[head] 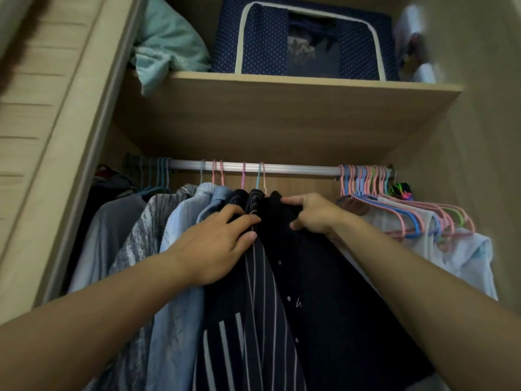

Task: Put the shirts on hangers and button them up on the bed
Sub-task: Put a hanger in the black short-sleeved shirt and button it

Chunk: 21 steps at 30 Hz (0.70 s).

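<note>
You are standing at an open wardrobe, both arms reaching in toward the shirts hung on the metal rail (pixel 282 168). Your right hand (pixel 313 214) grips the shoulder of the dark buttoned shirt (pixel 318 277), fingers curled over the fabric near its collar, which looks like a way to steady the garment and find the hanger beneath it. Your left hand (pixel 222 244) lies with relaxed fingers spread against the navy striped shirt (pixel 253 306) just beside it, holding nothing; it seems to press the striped one and its neighbours leftward so the dark shirt hangs apart. The two hands are close together with the dark shirt's collar between them. No bed shows in this view, so the buttoning on the bed is not under way here; judging by the grip, you are either settling or fetching this shirt at the rail. To the left hang pale blue and grey shirts (pixel 180 235), packed close. At the far right of the rail a bunch of empty pink and blue hangers (pixel 394 210) sits over a pale garment. Above, a wooden shelf (pixel 282 88) carries a dotted navy storage box (pixel 304 38) and a crumpled teal cloth (pixel 166 43). The wardrobe is light wood and dimly lit.
</note>
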{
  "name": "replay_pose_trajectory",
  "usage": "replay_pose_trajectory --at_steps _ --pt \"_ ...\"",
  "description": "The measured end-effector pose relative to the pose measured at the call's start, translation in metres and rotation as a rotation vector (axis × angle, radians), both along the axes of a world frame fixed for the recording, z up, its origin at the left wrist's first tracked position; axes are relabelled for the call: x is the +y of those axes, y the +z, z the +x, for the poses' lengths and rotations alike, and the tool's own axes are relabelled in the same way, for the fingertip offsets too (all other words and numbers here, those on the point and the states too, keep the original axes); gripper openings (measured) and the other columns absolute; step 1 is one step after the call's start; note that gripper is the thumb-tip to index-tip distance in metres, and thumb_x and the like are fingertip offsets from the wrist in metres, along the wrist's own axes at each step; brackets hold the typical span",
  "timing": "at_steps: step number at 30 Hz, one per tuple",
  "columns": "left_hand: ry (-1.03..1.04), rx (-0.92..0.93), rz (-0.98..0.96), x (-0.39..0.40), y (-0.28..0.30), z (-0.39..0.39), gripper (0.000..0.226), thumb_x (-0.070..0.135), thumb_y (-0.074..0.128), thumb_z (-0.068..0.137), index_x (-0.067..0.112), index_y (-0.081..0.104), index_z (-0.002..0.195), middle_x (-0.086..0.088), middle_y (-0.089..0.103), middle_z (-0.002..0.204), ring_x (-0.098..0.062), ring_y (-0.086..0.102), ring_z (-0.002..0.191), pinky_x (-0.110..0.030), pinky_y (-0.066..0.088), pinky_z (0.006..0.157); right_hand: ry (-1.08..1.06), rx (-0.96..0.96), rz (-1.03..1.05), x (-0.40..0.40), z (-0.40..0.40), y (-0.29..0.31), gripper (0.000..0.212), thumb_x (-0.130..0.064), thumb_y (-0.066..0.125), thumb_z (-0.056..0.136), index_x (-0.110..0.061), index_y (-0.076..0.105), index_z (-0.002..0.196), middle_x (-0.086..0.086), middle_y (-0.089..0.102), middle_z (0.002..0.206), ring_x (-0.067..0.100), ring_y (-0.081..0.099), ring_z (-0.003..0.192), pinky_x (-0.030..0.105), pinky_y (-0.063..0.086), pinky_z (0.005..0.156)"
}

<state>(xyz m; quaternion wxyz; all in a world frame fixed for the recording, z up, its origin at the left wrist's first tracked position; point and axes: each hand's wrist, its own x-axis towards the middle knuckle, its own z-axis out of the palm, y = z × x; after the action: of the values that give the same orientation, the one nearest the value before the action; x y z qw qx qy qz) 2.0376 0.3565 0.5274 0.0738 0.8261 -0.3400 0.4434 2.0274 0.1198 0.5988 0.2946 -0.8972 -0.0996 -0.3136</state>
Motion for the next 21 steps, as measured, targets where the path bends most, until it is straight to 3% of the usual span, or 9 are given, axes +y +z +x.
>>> replay_pose_trajectory --at_steps 5,10,12,16,19,21 --pt "0.068 -0.012 -0.008 0.014 -0.002 0.002 0.052 0.053 0.035 0.106 0.034 0.031 0.155 0.005 0.033 0.151 -0.020 0.043 0.134 -0.041 0.043 0.107 0.133 -0.005 0.046 0.087 0.015 0.006 0.060 0.007 0.062 0.091 -0.016 0.053 0.145 0.010 0.064 0.133 0.025 0.061 0.120 0.029 0.051 0.097" --pt "0.058 0.030 0.030 0.031 -0.013 -0.007 0.063 0.052 0.038 0.105 0.038 0.011 0.160 0.009 0.014 0.166 -0.021 0.037 0.144 -0.039 0.041 0.112 0.256 -0.021 0.274 0.092 0.019 -0.030 0.058 -0.033 0.062 0.099 -0.017 0.043 0.151 0.010 0.061 0.137 0.024 0.063 0.117 0.043 0.051 0.104" --pt "0.071 0.029 0.063 0.039 -0.024 -0.015 0.066 0.053 0.039 0.105 0.040 0.007 0.161 0.009 0.008 0.169 -0.021 0.031 0.148 -0.036 0.037 0.116 0.331 -0.052 0.322 0.078 0.009 -0.053 0.064 -0.036 0.061 0.100 -0.019 0.035 0.155 0.001 0.056 0.141 0.018 0.059 0.121 0.037 0.049 0.105" --pt "0.130 -0.088 0.091 0.062 -0.067 -0.027 0.063 0.059 0.032 0.104 0.041 0.013 0.161 0.002 0.009 0.169 -0.022 0.013 0.154 -0.041 0.020 0.125 0.171 -0.317 0.197 0.048 -0.015 -0.103 0.080 -0.037 0.072 0.090 -0.026 0.030 0.158 -0.011 0.047 0.145 0.009 0.048 0.133 0.026 0.039 0.111" --pt "0.197 -0.077 0.076 0.082 -0.110 -0.036 0.065 0.061 0.025 0.099 0.041 0.017 0.160 -0.003 0.010 0.169 -0.028 0.007 0.156 -0.048 0.015 0.126 0.214 -0.140 0.183 0.046 -0.030 -0.146 0.077 -0.024 0.066 0.098 -0.023 0.020 0.160 -0.023 0.042 0.127 -0.001 0.048 0.119 -0.001 0.034 0.088" --pt "0.247 -0.078 0.045 0.094 -0.138 -0.045 0.064 0.057 0.030 0.100 0.040 0.022 0.160 -0.007 0.010 0.169 -0.032 0.002 0.156 -0.055 0.013 0.126 0.168 -0.126 0.137 0.048 -0.030 -0.166 0.080 -0.026 0.059 0.102 -0.024 0.006 0.162 -0.017 0.037 0.144 0.004 0.041 0.132 0.004 0.029 0.098"
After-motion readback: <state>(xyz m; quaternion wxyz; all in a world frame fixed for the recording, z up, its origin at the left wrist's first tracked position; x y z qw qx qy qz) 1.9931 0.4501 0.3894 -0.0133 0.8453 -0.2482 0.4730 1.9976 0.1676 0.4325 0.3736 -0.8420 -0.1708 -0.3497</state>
